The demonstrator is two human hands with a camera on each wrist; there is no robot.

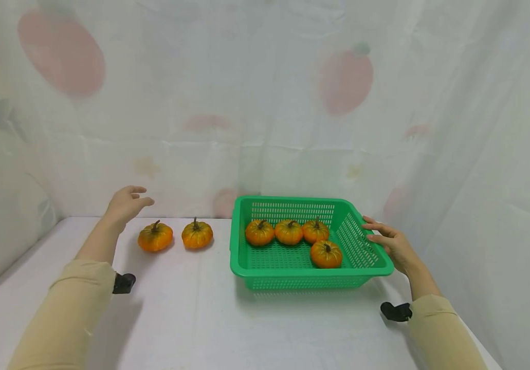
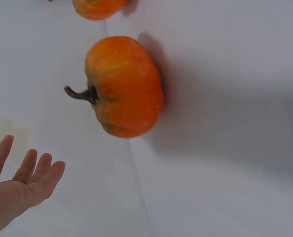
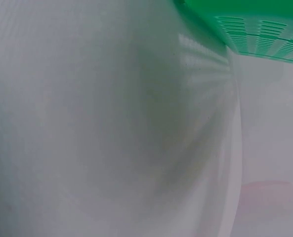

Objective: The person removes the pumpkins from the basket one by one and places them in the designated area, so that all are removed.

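4 pumpkins (image 1: 292,234) sit in the green basket (image 1: 311,282), 2 pumpkins (image 1: 176,236) wait on the table (image 1: 190,313); the left hand (image 1: 126,204) hovers open and empty above them, and the right hand (image 1: 391,244) rests straight fingers on the basket's rim

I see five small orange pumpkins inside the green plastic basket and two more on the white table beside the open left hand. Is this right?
Not quite. The green plastic basket holds four small orange pumpkins, not five: three in a row at the back and one in front, as the head view shows. The rest stands: two more pumpkins lie on the white table near the open left hand.
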